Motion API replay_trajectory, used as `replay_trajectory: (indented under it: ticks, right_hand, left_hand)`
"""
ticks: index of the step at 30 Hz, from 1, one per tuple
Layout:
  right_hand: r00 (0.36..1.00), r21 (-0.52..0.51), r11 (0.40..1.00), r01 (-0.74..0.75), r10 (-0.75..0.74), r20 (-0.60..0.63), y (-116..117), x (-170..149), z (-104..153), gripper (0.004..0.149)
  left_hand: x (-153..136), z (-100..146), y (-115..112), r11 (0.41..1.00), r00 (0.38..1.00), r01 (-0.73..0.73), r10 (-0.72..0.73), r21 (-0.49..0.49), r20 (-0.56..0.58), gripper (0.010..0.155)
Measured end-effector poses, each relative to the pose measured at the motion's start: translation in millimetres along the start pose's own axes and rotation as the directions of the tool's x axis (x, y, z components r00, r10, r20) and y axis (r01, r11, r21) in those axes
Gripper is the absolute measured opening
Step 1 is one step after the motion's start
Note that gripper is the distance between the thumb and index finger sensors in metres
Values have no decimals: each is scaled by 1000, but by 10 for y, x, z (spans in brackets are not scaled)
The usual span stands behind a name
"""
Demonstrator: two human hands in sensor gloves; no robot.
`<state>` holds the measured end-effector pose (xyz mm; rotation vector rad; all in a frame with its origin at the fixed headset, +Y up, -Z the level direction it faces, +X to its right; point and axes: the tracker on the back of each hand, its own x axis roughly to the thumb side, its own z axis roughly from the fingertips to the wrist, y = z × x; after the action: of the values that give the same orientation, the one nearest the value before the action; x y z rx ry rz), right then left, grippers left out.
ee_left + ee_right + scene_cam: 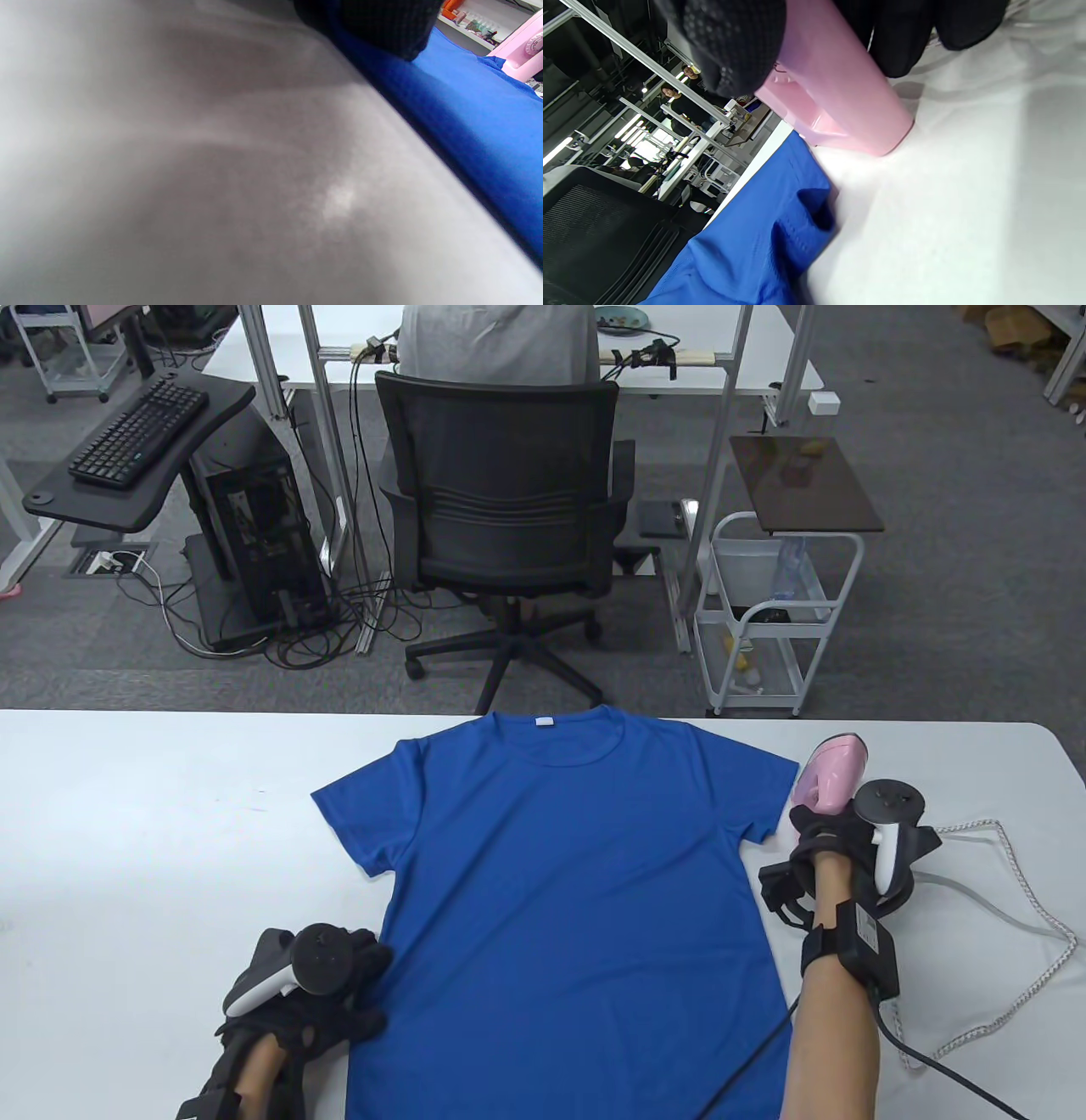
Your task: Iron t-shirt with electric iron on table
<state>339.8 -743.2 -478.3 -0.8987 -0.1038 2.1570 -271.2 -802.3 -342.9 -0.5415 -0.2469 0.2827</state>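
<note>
Right hand [827, 848] gripping iron [830, 774], left hand [318, 984] touching t-shirt [568, 891]

My white table [170, 831] carries the blue t-shirt [568, 882], spread flat with its collar at the far edge. Just beside its right sleeve sits the pink iron [827, 774], its cord [1031, 899] looping along the right side.

The t-shirt [568, 899]'s near hem runs off the table view's bottom edge; the right hand [827, 836] probably covers the pink iron [830, 774]'s handle.
</note>
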Motion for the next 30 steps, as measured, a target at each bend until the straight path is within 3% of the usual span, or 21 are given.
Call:
replay_trajectory:
  ticks: [9, 18, 23, 28, 30]
  right_hand:
    - [999, -11, 999, -42, 42, 14, -117, -8, 199, 72]
    - [970, -14, 975, -220, 221, 102, -550, 45, 525, 58]
    - [910, 27, 925, -378, 366, 196, -659, -38, 706, 57]
    - [804, 35, 827, -561, 535, 261, -603, -212, 791, 64]
    - [789, 61, 812, -580, 543, 288, -557, -263, 789, 65]
  left_hand:
    - [4, 3, -3, 1000, 1000, -3, 3, 2, 0, 78]
    - [6, 12, -18, 1000, 1000, -1, 1, 8, -1, 78]
    - [-13, 8, -17, 1000, 1000, -15, 15, -5, 0, 78]
    - [-8, 4, -14, 1000, 1000, -13, 13, -10, 1, 78]
    - [-5, 2, -15, 1000, 1000, -10, 10, -10, 0, 78]
